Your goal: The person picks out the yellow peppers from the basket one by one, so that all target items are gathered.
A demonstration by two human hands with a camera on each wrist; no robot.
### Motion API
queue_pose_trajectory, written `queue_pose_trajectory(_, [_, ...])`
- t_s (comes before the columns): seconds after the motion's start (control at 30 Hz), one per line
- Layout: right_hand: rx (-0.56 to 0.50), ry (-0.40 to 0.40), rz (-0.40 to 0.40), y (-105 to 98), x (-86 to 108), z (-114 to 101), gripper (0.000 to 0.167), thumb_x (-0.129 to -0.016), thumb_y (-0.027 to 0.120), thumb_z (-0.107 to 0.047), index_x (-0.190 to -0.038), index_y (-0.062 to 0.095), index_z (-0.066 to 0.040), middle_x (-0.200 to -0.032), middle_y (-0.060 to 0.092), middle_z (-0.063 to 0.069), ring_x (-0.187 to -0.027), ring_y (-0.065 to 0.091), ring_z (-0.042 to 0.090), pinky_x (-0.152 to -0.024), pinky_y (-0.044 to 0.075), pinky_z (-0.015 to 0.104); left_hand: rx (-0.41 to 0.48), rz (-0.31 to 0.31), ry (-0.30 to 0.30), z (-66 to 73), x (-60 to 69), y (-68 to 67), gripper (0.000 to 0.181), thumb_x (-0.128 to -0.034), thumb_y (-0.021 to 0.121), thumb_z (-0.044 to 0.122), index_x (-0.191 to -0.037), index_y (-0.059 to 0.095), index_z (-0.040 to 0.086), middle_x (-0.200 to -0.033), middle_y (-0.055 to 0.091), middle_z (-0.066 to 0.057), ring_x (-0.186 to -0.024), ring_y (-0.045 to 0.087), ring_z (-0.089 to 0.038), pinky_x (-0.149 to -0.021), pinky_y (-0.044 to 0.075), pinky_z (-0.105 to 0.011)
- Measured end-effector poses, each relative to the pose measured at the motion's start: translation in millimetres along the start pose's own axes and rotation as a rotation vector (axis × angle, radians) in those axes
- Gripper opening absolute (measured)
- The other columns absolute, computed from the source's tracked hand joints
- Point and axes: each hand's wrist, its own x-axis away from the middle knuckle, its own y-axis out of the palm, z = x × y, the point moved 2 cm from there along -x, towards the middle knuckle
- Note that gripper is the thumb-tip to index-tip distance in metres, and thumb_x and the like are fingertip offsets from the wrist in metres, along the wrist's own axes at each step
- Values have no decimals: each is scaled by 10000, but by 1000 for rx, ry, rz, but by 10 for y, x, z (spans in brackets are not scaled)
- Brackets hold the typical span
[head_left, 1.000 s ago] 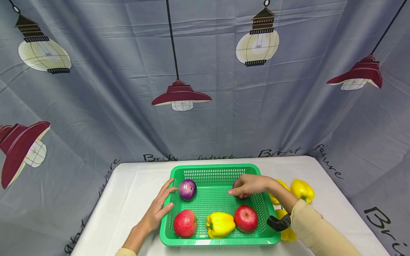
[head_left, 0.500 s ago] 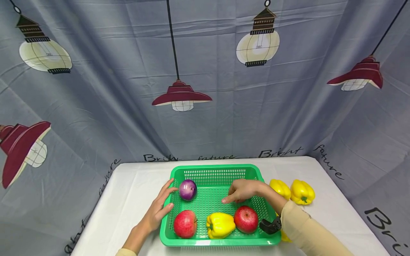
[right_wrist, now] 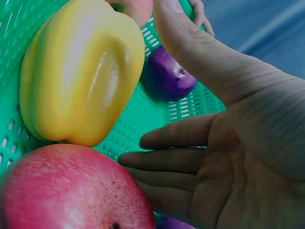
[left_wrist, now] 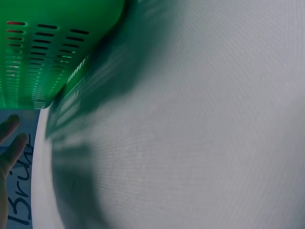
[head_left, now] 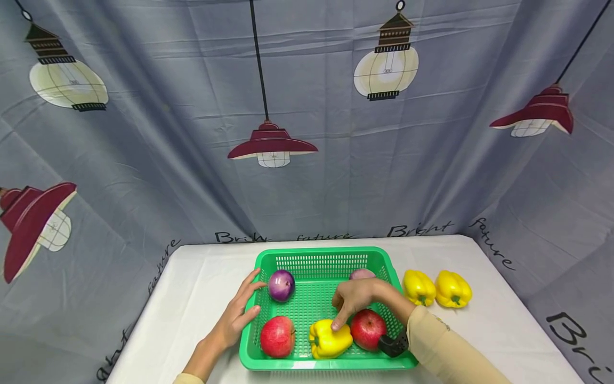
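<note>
My right hand (head_left: 354, 300) is inside the green basket (head_left: 292, 364), over the yellow bell pepper (head_left: 330, 341) at the front middle. Its thumb lies over the pepper's top edge in the head view. In the right wrist view the fingers (right_wrist: 176, 160) stretch out, thumb apart, with nothing gripped. To the right of this pepper sits a red apple (head_left: 368, 326), with another red apple (head_left: 277, 337) at front left. A purple onion (head_left: 281, 285) lies at back left. A second purplish round one (head_left: 362, 273) is partly hidden behind the hand. My left hand (head_left: 236, 313) rests at the basket's left rim, fingers extended.
Two more yellow bell peppers, one (head_left: 419, 288) near the basket and one (head_left: 453, 289) farther right, lie on the white table (head_left: 201, 277). A grey printed curtain (head_left: 307, 202) stands behind the table. My right wrist carries a black camera mount (head_left: 394, 344).
My right hand has left the purplish round vegetable at back right and moved forward and left to the yellow bell pepper. My left hand has stayed at the rim.
</note>
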Motion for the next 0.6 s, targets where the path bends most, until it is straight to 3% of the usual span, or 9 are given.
queue_pose_trajectory(0.1, [1, -17, -20, 17, -25, 1, 424, -801, 862, -372, -990, 747, -10, -866, 700, -50, -764, 584, 41, -682, 492, 217, 4, 5, 5, -1, 1, 0, 484, -917, 504, 153, -1394, 526, 73, -1639, 237, -147, -1478, 263, -361, -1015, 297, -738])
queue_pose_trajectory(0.17, [18, -30, -27, 31, -39, -5, 353, -823, 835, -404, -787, 694, -83, -685, 548, -113, -620, 438, 25, -566, 368, 200, 2, 5, 6, -1, 0, -3, 484, -916, 503, 150, -1393, 526, 72, -1638, 239, -147, -1479, 265, -355, -1016, 300, -736])
queue_pose_trajectory(0.23, [29, -38, -36, 47, -52, -16, 385, -845, 806, -435, -675, 602, -157, -604, 384, -106, -557, 317, 54, -525, 263, 228, 1, 7, 6, 0, -1, -5, 484, -914, 504, 145, -1392, 526, 71, -1637, 241, -146, -1478, 268, -352, -1019, 302, -731])
queue_pose_trajectory(0.6, [151, 33, -56, 92, -104, -124, 552, -861, 707, -607, -584, 554, -155, -526, 316, -110, -506, 284, 45, -497, 228, 221, 1, 10, 9, 6, 2, -6, 479, -924, 500, 161, -1393, 530, 73, -1636, 244, -146, -1474, 274, -360, -1020, 300, -732])
